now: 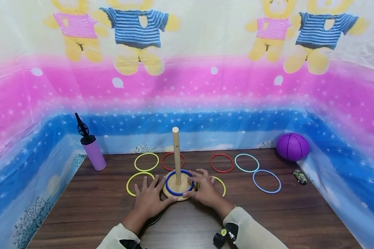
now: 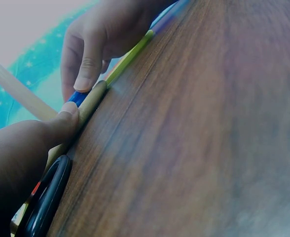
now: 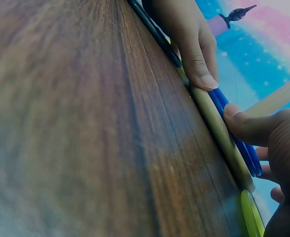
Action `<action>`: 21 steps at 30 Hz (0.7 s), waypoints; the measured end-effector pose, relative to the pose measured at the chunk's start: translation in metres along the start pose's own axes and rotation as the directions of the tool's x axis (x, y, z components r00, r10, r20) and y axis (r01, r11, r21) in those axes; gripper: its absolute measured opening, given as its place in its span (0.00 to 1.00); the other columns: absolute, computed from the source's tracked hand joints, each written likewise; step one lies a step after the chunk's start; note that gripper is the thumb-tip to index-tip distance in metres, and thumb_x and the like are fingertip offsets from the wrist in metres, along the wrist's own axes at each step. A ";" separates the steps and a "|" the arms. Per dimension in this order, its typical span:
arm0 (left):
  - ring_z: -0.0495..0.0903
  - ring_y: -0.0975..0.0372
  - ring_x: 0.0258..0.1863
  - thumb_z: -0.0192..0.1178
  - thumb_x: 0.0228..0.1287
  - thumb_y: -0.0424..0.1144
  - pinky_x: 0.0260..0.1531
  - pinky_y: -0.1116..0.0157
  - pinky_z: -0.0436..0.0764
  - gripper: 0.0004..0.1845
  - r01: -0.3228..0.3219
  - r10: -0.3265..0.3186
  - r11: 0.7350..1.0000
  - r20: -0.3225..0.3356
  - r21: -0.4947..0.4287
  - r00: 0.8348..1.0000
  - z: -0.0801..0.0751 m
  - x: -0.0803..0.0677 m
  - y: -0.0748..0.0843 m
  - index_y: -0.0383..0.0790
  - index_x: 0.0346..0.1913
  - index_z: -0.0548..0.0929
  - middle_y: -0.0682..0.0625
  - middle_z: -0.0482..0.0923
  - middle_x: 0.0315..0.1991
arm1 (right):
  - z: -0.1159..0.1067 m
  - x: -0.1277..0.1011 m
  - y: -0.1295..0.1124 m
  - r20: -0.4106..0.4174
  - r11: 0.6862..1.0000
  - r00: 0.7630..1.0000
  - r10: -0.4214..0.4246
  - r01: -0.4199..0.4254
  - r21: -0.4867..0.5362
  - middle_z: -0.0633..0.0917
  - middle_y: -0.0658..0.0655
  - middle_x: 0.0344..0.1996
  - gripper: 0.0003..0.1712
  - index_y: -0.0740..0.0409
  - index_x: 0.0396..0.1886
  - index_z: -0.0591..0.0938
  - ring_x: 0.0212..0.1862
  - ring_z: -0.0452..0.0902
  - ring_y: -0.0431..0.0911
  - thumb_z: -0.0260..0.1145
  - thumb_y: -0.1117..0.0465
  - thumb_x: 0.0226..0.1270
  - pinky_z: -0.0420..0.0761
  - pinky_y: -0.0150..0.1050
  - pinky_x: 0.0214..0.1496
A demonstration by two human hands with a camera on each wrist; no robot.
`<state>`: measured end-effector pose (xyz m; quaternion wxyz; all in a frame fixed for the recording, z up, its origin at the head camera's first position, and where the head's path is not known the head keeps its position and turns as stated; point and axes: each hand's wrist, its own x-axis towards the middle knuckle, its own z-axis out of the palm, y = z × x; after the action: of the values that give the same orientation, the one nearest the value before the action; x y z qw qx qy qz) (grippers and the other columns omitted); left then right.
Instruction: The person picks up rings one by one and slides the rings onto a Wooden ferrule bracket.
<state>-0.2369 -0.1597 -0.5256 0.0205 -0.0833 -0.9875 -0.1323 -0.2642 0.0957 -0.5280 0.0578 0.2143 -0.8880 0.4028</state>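
Note:
A wooden peg (image 1: 177, 159) rises from a round wooden base (image 1: 172, 183) on the table. Around the peg's foot, a blue ring (image 1: 178, 194) lies flat on the base; in the right wrist view it looks like more than one blue ring (image 3: 248, 155) stacked. My right hand (image 1: 207, 190) holds the ring's right side, thumb at the near edge and fingers farther back. With fingers spread, my left hand (image 1: 150, 200) rests at the base's left side, its thumb touching the near rim. A black ring (image 2: 56, 192) lies partly hidden beneath the left hand.
Yellow rings (image 1: 146, 162) and red rings (image 1: 222, 163) lie around the base, with a light-green ring (image 1: 247, 154) and a pale blue ring (image 1: 267, 192) to the right. A purple pump (image 1: 94, 152) stands back left; a purple ball (image 1: 293, 147) and toy car (image 1: 300, 176) sit right.

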 end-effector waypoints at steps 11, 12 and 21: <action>0.54 0.26 0.84 0.60 0.67 0.80 0.72 0.15 0.53 0.53 -0.001 0.001 1.000 0.003 0.006 1.000 0.000 0.000 -0.002 0.54 0.87 0.66 0.38 0.64 0.85 | 0.001 0.002 0.000 0.017 1.000 1.000 0.013 -0.013 -0.017 0.78 0.57 0.79 0.35 0.53 0.67 0.89 0.85 0.58 0.62 0.88 0.52 0.60 0.52 0.76 0.76; 0.54 0.26 0.84 0.60 0.67 0.81 0.72 0.15 0.53 0.53 -0.001 0.001 1.000 0.004 0.007 1.000 0.000 0.000 -0.002 0.54 0.87 0.66 0.38 0.63 0.85 | 0.001 0.002 0.000 0.016 1.000 1.000 0.012 -0.012 -0.015 0.77 0.57 0.80 0.35 0.53 0.67 0.89 0.84 0.58 0.62 0.88 0.52 0.60 0.52 0.76 0.75; 0.54 0.26 0.84 0.59 0.66 0.82 0.72 0.15 0.53 0.54 -0.006 0.006 1.000 -0.002 0.004 1.000 0.001 0.001 -0.002 0.55 0.87 0.66 0.38 0.64 0.85 | -0.005 -0.002 0.005 -0.025 1.000 1.000 -0.008 0.008 -0.019 0.77 0.57 0.80 0.37 0.54 0.68 0.88 0.84 0.60 0.62 0.88 0.52 0.58 0.52 0.78 0.76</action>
<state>-0.2379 -0.1608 -0.5272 0.0218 -0.0860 -0.9875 -0.1303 -0.2644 0.1033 -0.5285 0.0728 0.2122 -0.8901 0.3968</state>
